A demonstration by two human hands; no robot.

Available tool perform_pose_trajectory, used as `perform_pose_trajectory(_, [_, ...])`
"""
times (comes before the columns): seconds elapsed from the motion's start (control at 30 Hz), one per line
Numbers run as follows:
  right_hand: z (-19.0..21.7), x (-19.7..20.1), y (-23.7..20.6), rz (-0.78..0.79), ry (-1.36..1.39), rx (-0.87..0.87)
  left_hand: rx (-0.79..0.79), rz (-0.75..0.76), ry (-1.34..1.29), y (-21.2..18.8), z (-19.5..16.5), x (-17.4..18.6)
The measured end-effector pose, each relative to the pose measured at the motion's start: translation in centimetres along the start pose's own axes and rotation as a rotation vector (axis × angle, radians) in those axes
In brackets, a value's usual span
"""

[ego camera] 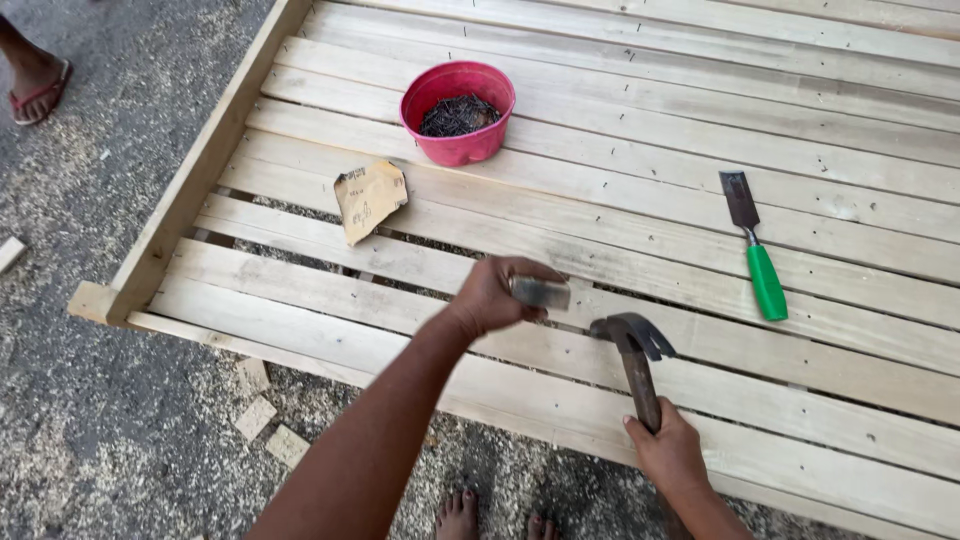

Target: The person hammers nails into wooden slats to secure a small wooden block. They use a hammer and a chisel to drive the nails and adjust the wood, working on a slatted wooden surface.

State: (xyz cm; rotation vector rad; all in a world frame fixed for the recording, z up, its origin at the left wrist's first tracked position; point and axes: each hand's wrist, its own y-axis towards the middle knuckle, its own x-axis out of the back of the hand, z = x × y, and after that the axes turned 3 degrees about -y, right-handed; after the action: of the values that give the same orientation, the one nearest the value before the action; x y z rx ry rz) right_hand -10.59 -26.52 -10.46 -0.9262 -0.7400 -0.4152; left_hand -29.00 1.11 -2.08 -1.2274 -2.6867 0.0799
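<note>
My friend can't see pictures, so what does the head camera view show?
A person's right hand holds a claw hammer over a pale wooden slat frame, while the left hand grips a small block. A pink bowl of nails and a green-handled chisel lie nearby.

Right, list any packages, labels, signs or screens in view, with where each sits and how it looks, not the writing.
Torn cardboard scrap: lies flat on the wooden slats, just below and left of the red bowl of nails; ragged, roughly five-sided, tan brown with a few dark marks.
No labels, signs or screens show.
</note>
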Motion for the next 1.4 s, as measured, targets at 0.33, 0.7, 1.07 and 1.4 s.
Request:
perform_pose_trajectory(0.33, [7.5,4.1,-1.6,0.006,0.333,0.051,0.138,0.027,0.039,2.9,-1.2,1.6])
perform_pose_trajectory(0.7, [16.6,4.6,4.4,0.193,0.755,0.044,0.149,0.025,-0.045,3.1,-0.9,1.5])
perform_pose_trajectory(1.07, [15.5,5.7,2.7,0.329,0.556,-0.049,0.131,0.001,-0.067,3.4,-1.0,1.1])
perform_pose_trajectory(1.4, [6.1,5.3,-0.3,0.014,0.147,-0.045,0.116,0.061,-0.074,3.9,-0.6,1.6])
